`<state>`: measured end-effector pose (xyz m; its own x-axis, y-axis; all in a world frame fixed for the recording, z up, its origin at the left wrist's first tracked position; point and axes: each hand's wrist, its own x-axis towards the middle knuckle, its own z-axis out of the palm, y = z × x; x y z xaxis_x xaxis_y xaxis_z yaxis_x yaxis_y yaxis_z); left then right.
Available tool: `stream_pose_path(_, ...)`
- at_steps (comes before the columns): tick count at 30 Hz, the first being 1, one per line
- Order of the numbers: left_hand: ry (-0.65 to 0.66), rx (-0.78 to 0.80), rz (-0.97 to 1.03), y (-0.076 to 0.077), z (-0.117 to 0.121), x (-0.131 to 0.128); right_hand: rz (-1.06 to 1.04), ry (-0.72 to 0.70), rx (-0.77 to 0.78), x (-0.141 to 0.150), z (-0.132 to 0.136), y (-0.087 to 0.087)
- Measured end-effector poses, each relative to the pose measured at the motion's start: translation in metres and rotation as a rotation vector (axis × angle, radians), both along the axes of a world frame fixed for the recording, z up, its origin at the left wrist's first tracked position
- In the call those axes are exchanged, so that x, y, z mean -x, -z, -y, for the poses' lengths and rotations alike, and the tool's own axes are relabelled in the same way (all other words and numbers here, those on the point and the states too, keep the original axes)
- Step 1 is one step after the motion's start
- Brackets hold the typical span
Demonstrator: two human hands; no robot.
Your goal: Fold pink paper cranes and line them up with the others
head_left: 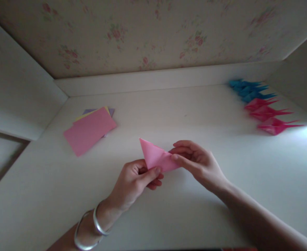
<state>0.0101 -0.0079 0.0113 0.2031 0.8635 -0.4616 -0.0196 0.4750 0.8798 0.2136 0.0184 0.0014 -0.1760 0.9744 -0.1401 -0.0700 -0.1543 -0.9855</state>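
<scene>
A pink sheet of folded origami paper (153, 155) is held up above the white desk, between both hands. My left hand (138, 177) pinches its lower edge, thumb on the near face and fingers behind. At the paper's right end, my right hand (195, 162) grips it between thumb and fingers. One sharp corner of the paper points up and to the left. Parts of the fingers behind the paper are hidden. Two silver bangles (98, 223) circle my left wrist.
Pink paper sheets (91, 130) lie at the left over yellow and purple ones. Folded blue paper cranes (250, 90) and pink paper cranes (272, 125) stand in a row at the back right. A white ledge (153, 79) and flowered wall (153, 35) bound the desk (153, 216).
</scene>
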Motion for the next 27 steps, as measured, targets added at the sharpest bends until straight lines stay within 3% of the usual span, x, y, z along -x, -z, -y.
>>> stream_pose_path(5, 0.072, 0.043, 0.002, -0.0003, 0.0026, -0.0037, 0.093, -0.039, -0.005, 0.0049, 0.0037, 0.0025)
stream_pose_path(12, 0.065, 0.071, 0.012, 0.0017, 0.0004, -0.0053, 0.155, -0.036, -0.059, 0.0023, 0.0054, -0.003)
stream_pose_path(20, 0.065, 0.097, 0.077, 0.001, 0.0012, -0.0047, 0.194, -0.024, -0.072, 0.0001, 0.0052, 0.002)
stream_pose_path(27, 0.065, 0.02, 0.027, 0.0012, 0.0009, -0.0052, 0.224, -0.015, -0.083, 0.002, 0.0034, 0.0018)
